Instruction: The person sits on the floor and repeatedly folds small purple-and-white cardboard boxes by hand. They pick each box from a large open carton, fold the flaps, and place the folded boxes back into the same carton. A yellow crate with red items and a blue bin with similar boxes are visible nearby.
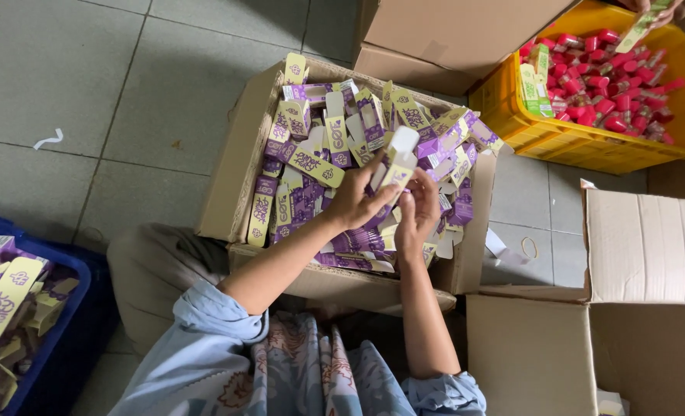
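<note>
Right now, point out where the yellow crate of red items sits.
In the head view the yellow crate sits on the floor at upper right, just right of the open cardboard box of purple cartons, beyond the right hand.

One head-worn camera looks steeply down, close over the person's lap and floor.

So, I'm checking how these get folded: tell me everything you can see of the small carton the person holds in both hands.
The small purple, yellow and white paperboard carton is a slim printed box, tilted, with its white top flap open. The left hand grips its lower part from the left; the right hand touches its lower right edge. It is held just above the big brown cardboard box, which is full of like cartons.
</note>
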